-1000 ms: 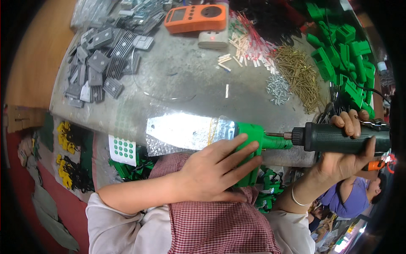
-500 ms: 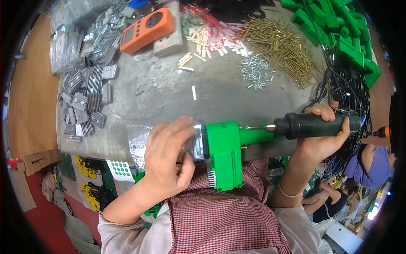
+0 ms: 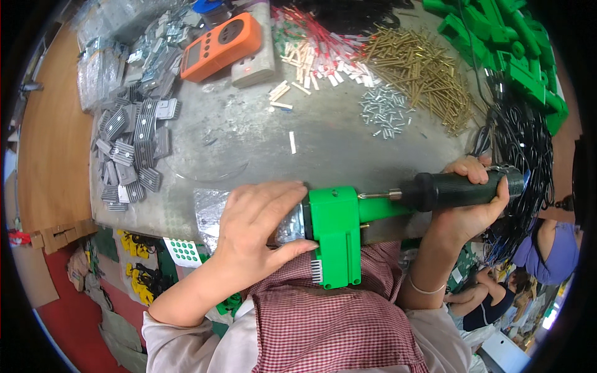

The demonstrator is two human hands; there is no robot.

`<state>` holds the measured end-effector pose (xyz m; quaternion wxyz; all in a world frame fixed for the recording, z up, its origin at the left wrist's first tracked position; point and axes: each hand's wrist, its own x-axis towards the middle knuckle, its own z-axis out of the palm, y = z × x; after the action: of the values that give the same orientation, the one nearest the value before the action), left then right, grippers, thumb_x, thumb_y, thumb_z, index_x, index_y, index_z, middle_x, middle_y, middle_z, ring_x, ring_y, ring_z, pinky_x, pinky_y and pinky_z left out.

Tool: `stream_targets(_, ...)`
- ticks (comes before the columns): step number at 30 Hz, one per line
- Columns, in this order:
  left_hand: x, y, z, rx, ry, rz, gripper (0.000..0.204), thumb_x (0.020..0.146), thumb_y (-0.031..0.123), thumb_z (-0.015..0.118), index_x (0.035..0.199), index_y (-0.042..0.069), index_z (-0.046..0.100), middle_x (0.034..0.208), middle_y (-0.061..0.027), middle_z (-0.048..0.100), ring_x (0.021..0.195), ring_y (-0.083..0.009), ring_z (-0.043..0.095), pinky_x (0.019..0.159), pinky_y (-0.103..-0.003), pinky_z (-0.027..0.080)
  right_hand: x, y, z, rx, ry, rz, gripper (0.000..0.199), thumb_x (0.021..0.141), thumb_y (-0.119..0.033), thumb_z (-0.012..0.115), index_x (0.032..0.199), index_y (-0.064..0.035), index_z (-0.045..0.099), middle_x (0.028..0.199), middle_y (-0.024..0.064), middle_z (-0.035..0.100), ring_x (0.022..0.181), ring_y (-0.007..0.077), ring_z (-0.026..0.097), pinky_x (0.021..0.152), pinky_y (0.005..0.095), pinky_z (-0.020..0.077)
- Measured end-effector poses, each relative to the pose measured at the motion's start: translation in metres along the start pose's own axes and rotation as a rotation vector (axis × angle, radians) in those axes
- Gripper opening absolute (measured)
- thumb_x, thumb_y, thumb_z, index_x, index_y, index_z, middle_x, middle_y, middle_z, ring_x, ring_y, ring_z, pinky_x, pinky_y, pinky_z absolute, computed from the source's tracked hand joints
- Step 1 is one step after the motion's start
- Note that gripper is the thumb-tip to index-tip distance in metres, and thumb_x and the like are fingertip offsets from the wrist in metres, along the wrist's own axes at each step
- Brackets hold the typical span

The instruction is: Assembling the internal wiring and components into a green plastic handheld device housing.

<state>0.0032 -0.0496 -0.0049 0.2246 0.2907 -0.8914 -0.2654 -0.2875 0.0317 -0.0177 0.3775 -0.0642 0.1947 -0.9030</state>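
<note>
The green plastic housing (image 3: 336, 233) sits at the near table edge, just right of the left hand (image 3: 258, 227), which clamps its silvery end. The black screwdriver (image 3: 457, 188) lies left-to-right, its bit entering the housing's right side, with the right hand (image 3: 472, 211) wrapped tight round the handle.

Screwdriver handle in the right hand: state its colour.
Black, clearest in the head view: the screwdriver handle sits in the right hand.
</note>
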Motion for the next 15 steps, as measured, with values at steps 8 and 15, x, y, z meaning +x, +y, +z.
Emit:
stream_targets(8, 0.004, -0.003, 0.008, -0.048, 0.08, 0.074, 0.061, 0.071, 0.034, 0.078, 0.116, -0.003, 0.062, 0.115, -0.0157, 0.066, 0.101, -0.0315, 0.065, 0.084, -0.042, 0.047, 0.006, -0.001, -0.005, 0.136, -0.05, 0.124, 0.033, 0.089, -0.03, 0.059, 0.105, -0.0039, 0.046, 0.078, -0.0006, 0.043, 0.073, 0.0121, 0.047, 0.077, 0.0324, 0.0445)
stream_targets(15, 0.004, -0.008, 0.009, -0.05, 0.086, 0.077, 0.062, 0.074, 0.041, 0.08, 0.114, -0.003, 0.064, 0.111, -0.0174, 0.069, 0.099, -0.03, 0.067, 0.081, -0.038, 0.047, 0.011, 0.001, -0.005, 0.097, -0.067, 0.15, 0.032, 0.09, -0.029, 0.058, 0.105, -0.0037, 0.046, 0.077, -0.0006, 0.043, 0.073, 0.0121, 0.047, 0.078, 0.0331, 0.0446)
